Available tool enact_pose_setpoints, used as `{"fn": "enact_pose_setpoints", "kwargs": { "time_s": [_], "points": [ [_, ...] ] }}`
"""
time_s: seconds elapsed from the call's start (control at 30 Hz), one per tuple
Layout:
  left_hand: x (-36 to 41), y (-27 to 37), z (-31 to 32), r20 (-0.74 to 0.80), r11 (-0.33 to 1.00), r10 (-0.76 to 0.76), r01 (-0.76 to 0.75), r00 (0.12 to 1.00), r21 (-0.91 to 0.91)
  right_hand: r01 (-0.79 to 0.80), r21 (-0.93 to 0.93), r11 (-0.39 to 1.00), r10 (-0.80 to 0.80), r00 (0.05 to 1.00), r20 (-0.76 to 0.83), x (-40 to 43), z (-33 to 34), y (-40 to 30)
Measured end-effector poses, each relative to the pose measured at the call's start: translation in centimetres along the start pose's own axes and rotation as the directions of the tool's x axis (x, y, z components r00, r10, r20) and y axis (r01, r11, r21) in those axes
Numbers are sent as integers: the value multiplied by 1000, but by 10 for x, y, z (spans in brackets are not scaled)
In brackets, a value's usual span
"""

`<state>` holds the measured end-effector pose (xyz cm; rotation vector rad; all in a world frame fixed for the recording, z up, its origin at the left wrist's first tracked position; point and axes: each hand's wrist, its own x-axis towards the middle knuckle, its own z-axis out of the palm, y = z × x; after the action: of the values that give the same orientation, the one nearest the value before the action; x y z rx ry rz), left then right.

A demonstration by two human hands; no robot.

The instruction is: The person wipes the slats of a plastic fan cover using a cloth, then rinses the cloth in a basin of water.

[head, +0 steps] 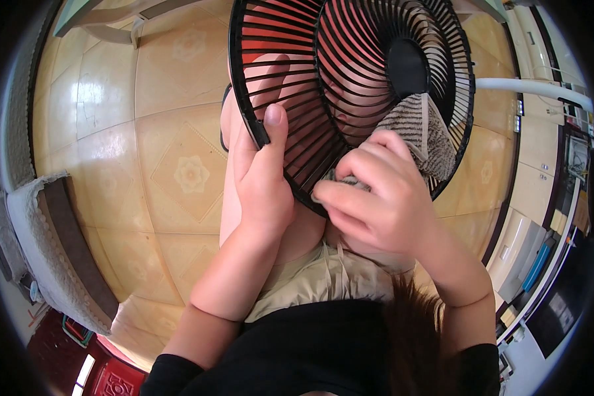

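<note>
A round black fan grille (408, 64) with curved ribs rests tilted over my bare thighs. My left hand (267, 178) grips its rim on the left side, thumb on the inside and fingers behind the ribs. In my right hand (376, 198) is a striped grey-brown cloth (416, 133), pinched against the lower part of the grille near the rim. Part of the cloth spreads over the ribs below the solid round centre. Through the ribs something red (297, 29) shows beneath; most of it is hidden.
A white curved pole (534, 86) reaches in from the right beside the grille. Cream cabinets (537, 148) line the right side. On the left stands a sofa with a pale cover (44, 247). Patterned tiles (188, 173) cover the floor, and furniture legs (135, 37) stand at upper left.
</note>
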<state>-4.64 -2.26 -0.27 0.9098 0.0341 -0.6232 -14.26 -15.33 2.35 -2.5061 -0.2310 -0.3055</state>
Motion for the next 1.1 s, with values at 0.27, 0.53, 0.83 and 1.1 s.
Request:
{"fn": "enact_pose_setpoints", "kwargs": {
  "time_s": [0.27,0.53,0.83,1.1],
  "points": [
    [1,-5,-12,60,994,31,-25,998,-102,24,-172,985,-34,998,-54,-2,-13,28],
    [9,-10,-7,-71,971,108,-90,992,222,-133,6,991,131,962,-238,-11,-9,26],
    [11,-8,-8,19,982,108,-109,994,157,-179,116,977,196,968,-158,-17,-18,20],
    [14,-8,-17,82,871,192,-208,978,444,-94,22,995,95,994,-54,-7,-10,9]
  ]
}}
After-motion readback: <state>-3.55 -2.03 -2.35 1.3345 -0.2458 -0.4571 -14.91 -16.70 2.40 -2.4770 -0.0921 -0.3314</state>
